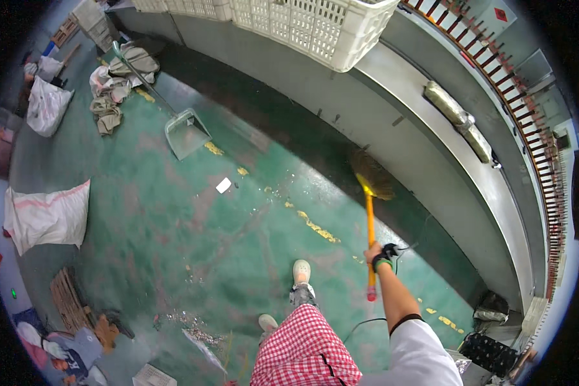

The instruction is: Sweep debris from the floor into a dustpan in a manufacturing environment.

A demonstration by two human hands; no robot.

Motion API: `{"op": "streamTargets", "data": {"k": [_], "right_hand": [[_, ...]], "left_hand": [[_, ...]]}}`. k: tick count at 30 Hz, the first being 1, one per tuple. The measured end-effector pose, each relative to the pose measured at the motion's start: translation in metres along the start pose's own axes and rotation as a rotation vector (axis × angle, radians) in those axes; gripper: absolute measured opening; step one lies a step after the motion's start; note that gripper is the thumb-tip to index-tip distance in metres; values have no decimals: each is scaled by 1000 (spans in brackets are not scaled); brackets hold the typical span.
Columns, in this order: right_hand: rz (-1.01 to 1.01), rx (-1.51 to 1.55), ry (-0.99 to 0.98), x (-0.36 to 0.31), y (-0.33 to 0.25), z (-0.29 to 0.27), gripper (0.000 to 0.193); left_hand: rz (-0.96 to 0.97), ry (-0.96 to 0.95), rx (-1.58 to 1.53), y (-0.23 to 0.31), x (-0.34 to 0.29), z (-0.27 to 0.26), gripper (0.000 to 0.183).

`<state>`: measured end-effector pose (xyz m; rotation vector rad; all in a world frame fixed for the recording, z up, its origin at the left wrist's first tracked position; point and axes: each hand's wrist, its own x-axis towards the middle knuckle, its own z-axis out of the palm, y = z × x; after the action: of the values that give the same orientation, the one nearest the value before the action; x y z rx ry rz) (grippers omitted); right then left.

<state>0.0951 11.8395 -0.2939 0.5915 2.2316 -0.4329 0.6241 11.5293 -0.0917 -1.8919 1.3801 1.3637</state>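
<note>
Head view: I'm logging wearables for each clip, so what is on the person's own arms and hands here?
Only the right arm shows. The right hand is bare. At the wrist sits a green band with a small black device and a thin cable. A black band circles the arm beside a white short sleeve.

One broom (370,193) at three o'clock. One dustpan (186,132) at eleven o'clock. Two white sacks (45,215) at nine and ten o'clock. One white crate (315,26) at twelve o'clock. Two pale shoes (301,270) at six o'clock.
</note>
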Motion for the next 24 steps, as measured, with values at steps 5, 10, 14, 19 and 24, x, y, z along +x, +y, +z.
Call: {"op": "streamTargets", "data": {"k": [5, 10, 14, 19, 24], "right_hand": [[-298, -151, -114, -72, 7, 149, 34], [-715, -364, -177, -97, 88, 251, 36], [-634, -126, -770, -180, -34, 134, 31], [-582, -154, -467, -176, -20, 7, 43], [-265, 137, 13, -84, -63, -64, 37]], "left_hand": [[-13, 17, -168, 16, -15, 25, 40], [46, -106, -11, 33, 6, 50, 42], [-21, 24, -230, 39, -6, 41, 43], [26, -28, -156, 26, 20, 23, 41], [154, -39, 26, 40, 51, 5, 42]]}}
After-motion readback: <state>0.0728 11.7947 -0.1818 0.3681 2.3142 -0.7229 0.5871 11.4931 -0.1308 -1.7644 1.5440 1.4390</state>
